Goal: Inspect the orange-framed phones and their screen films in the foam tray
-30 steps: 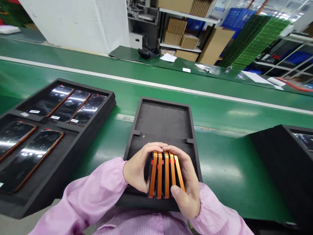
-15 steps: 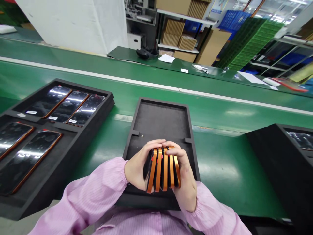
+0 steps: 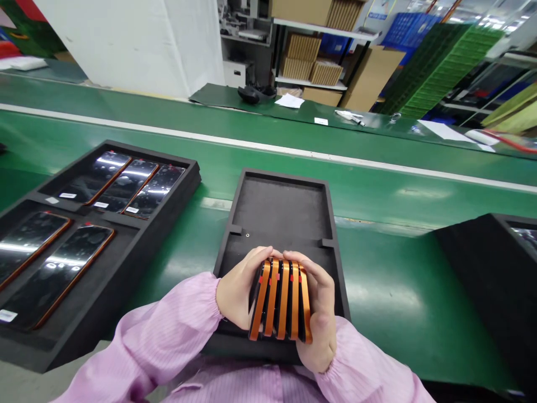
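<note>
Several smartphones (image 3: 283, 299) with orange frames stand on edge in a row between my hands, small red tabs on their sides. My left hand (image 3: 239, 288) is closed round the left end of the row, and my right hand (image 3: 321, 308) presses on the right end. Dark gaps show between the phones, which fan slightly apart towards me. Beneath them is a black foam tray (image 3: 289, 204) with a raised rim and a notch on each side. Whether the phones touch the tray is hidden.
At left, a second black tray (image 3: 159, 235) holds several phones (image 3: 79, 274) lying screen up. Another black tray stack (image 3: 478, 280) stands at right, a screen showing in it. All are on a green bench (image 3: 386, 285). Papers (image 3: 289, 101) lie on the far ledge.
The camera view has shifted slightly. My right fingers have moved off the top of the phones to their right side, and the row is spread a little wider.
</note>
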`<action>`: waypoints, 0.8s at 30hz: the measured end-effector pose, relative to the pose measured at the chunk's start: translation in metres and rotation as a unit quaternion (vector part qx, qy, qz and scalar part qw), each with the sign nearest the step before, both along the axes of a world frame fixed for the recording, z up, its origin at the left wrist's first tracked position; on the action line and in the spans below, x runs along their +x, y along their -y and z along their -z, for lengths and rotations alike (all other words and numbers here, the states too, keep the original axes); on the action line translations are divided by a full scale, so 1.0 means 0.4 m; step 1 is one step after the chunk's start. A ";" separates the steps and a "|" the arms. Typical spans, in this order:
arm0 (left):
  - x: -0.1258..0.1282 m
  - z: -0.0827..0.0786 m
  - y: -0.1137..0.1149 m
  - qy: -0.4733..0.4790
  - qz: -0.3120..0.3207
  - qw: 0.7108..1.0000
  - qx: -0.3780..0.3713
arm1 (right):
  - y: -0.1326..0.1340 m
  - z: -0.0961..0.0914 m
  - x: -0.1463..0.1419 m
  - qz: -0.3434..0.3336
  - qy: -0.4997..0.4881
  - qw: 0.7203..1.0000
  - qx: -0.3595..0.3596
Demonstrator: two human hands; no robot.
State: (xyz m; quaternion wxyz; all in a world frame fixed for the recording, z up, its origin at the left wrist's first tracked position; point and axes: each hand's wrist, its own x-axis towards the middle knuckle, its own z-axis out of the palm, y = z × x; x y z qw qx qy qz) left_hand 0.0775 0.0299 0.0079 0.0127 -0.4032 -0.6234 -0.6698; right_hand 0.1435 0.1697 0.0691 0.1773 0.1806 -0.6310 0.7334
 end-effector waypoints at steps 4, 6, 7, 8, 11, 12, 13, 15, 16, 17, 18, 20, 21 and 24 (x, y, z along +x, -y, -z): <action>0.002 -0.017 -0.012 -0.086 -0.027 0.995 0.053 | -0.015 -0.014 0.008 0.006 -0.003 0.999 0.046; 0.002 -0.019 -0.016 -0.086 -0.043 0.994 0.060 | -0.025 -0.032 0.013 -0.009 0.031 0.997 0.068; 0.002 -0.018 -0.016 -0.086 -0.045 0.993 0.061 | -0.030 -0.041 0.014 -0.018 0.047 0.996 0.075; 0.002 -0.016 -0.016 -0.087 -0.045 0.993 0.062 | -0.034 -0.050 0.014 -0.027 0.059 0.995 0.080; -0.002 -0.015 -0.013 -0.097 -0.031 0.993 0.060 | -0.045 -0.064 0.006 -0.036 0.051 0.994 0.094; -0.003 -0.016 -0.012 -0.103 -0.028 0.993 0.058 | -0.049 -0.066 0.001 -0.042 0.040 0.994 0.097; -0.005 -0.019 -0.011 -0.109 -0.025 0.992 0.055 | -0.054 -0.069 -0.003 -0.052 0.035 0.993 0.100; -0.007 -0.026 -0.010 -0.125 -0.020 0.991 0.052 | -0.064 -0.074 -0.010 -0.077 0.042 0.991 0.103; -0.007 -0.029 -0.010 -0.133 -0.017 0.990 0.050 | -0.069 -0.079 -0.012 -0.088 0.054 0.989 0.106; -0.008 -0.032 -0.010 -0.139 -0.016 0.989 0.050 | -0.073 -0.083 -0.014 -0.093 0.067 0.987 0.109; -0.008 -0.034 -0.010 -0.143 -0.016 0.988 0.051 | -0.076 -0.088 -0.016 -0.091 0.076 0.986 0.113; -0.008 -0.036 -0.011 -0.143 -0.017 0.988 0.049 | -0.076 -0.094 -0.020 -0.067 0.081 0.987 0.121; -0.008 -0.036 -0.011 -0.143 -0.016 0.989 0.044 | -0.074 -0.094 -0.022 -0.043 0.078 0.988 0.123; -0.009 -0.036 -0.014 -0.147 -0.013 0.988 0.038 | -0.065 -0.084 -0.031 0.035 0.057 0.991 0.119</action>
